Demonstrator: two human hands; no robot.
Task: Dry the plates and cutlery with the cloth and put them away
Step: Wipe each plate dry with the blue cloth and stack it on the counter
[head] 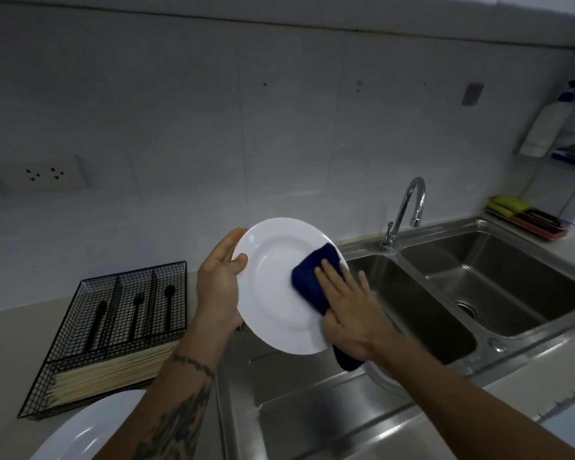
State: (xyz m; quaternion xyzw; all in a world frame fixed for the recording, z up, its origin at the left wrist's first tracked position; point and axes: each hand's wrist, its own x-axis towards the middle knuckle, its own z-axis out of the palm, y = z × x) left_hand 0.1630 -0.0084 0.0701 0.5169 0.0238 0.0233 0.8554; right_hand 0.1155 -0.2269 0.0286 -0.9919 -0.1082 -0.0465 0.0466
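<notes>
Second plate (90, 423) low-left | held plate (279, 287): left fingers (238, 260) rim, cloth (316, 280) probably pressed

White plate tilted above the sink, dark blue cloth on its face

A round white plate (281, 280) with a broad rim is held nearly upright, face toward the camera. A folded dark blue cloth (316, 277) lies pressed flat against its right side, hanging past the lower edge. A second white plate (90, 423) lies on the tabletop, bottom left. Black cutlery (136, 313) lies in a black wire tray (63, 330).
</notes>
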